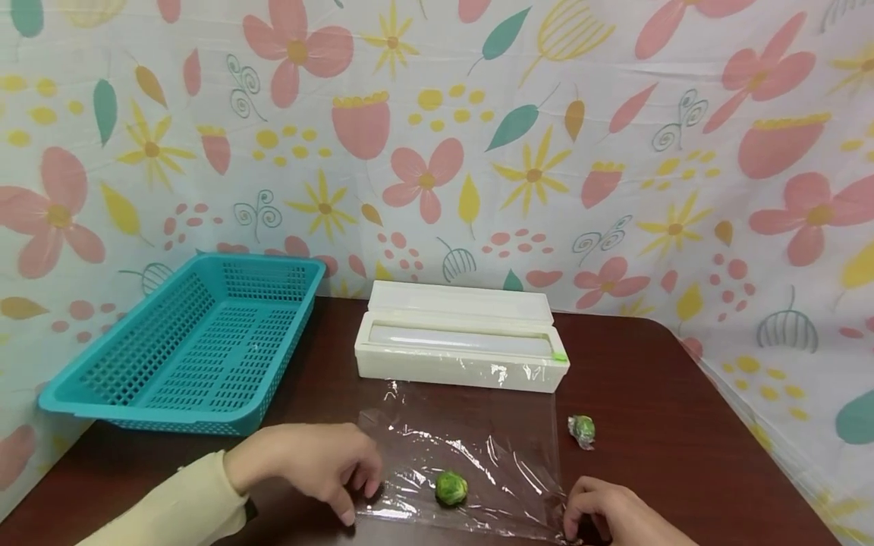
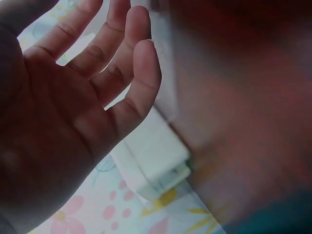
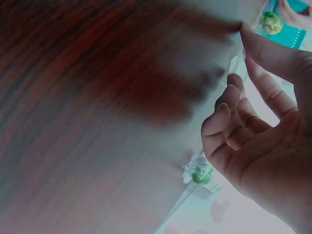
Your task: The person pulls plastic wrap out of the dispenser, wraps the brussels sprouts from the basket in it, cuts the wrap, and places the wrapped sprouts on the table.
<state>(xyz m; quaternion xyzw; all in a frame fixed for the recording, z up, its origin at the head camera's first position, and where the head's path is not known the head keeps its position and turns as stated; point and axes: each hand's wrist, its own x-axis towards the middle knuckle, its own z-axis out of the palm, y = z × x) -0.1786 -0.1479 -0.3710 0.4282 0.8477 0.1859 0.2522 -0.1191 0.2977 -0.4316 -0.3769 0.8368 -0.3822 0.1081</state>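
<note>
Right fingers (image 1: 584, 500) pinch clear film (image 1: 471, 432); white box (image 1: 444, 367) holds a roll (image 1: 457, 340).

Tally in view | 1 left hand (image 1: 321, 459) + 1 right hand (image 1: 611, 512) = 2 hands | 1 bare sprout (image 1: 451, 488) + 1 film-wrapped sprout (image 1: 583, 431) = 2 sprouts | 1 clear film sheet (image 1: 478, 425) | 1 white box (image 1: 444, 367) with 1 lid (image 1: 464, 303), 1 film roll (image 1: 457, 340), 1 green tab (image 1: 560, 357) | 1 teal basket (image 1: 171, 415) | 1 brown table (image 1: 655, 394) | 1 flowered cloth (image 1: 505, 182) | 1 cream sleeve (image 1: 174, 506)

The head view faces forward and down across the worktop (image 1: 649, 379); close wrist views look past left grip (image 2: 73, 107) and right grip (image 3: 263, 146); head and left share the white box (image 1: 460, 365).
</note>
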